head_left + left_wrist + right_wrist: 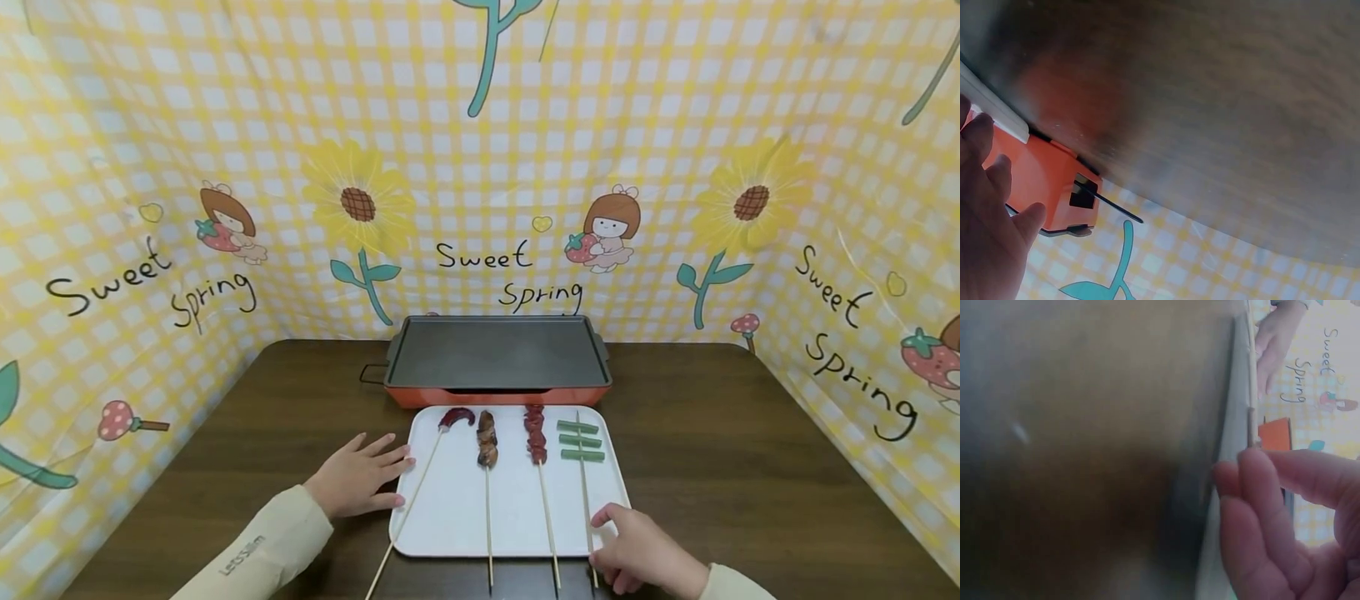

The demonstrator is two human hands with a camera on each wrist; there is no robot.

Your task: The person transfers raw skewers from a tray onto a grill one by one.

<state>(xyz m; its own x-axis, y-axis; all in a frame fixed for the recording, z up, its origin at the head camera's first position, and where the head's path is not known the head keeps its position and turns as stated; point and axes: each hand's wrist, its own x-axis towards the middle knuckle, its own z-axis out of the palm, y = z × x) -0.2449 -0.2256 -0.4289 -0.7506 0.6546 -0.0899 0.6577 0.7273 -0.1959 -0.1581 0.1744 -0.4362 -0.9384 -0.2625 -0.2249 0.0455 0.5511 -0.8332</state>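
Note:
In the head view, my left hand (357, 478) has its fingers spread and straight, with the fingertips at the left rim of a white tray (517, 525). Close to those fingertips runs the stick of a skewer with a dark red curved piece (457, 417). My right hand (641, 550) pinches the lower stick of the skewer of green vegetable strips (581, 442) between thumb and forefinger, beside the tray's front right corner. Between the hands lie a skewer of browned chunks (487, 440) and one of red meat (536, 435). Stick ends overhang the tray's front rim.
Directly behind the tray stands an orange electric griddle (498, 354) with a dark flat plate and a wire handle (371, 374) at its left. All of it sits on a dark wooden table (720, 450). Yellow checked cloth (487, 208) encloses the back and sides.

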